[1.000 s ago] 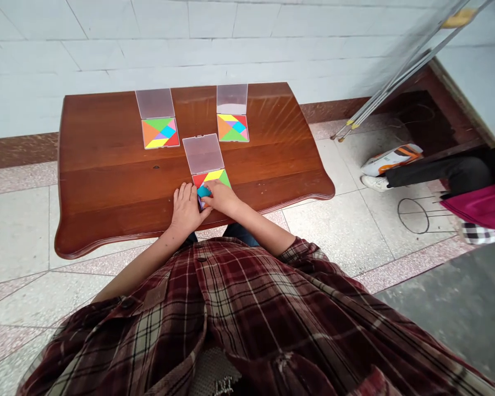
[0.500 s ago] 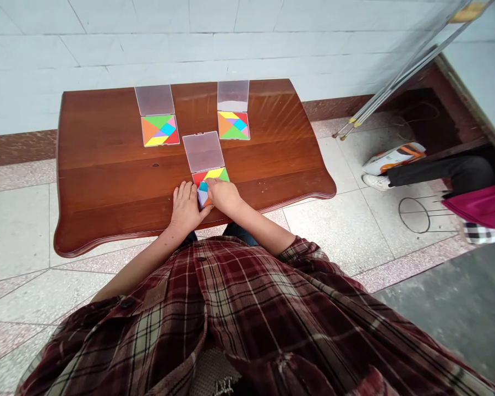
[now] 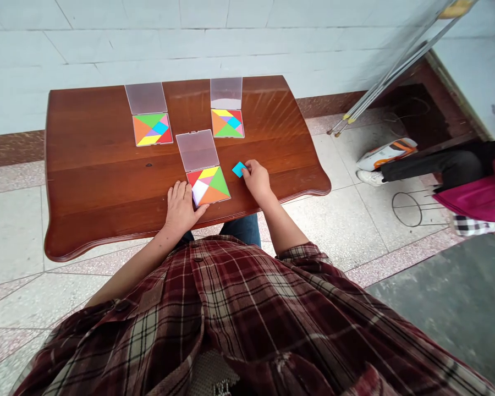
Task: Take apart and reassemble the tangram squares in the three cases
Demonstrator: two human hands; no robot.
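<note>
Tangram square (image 3: 238,169), blue, sits clamped in your right hand (image 3: 257,179); your left hand (image 3: 180,208), grip apart, touches the nearest tangram case (image 3: 197,151).

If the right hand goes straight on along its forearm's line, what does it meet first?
Likely the near edge of the back-right puzzle case. The right hand has the blue piece at its fingertips; its height above the table is hard to judge.
</note>
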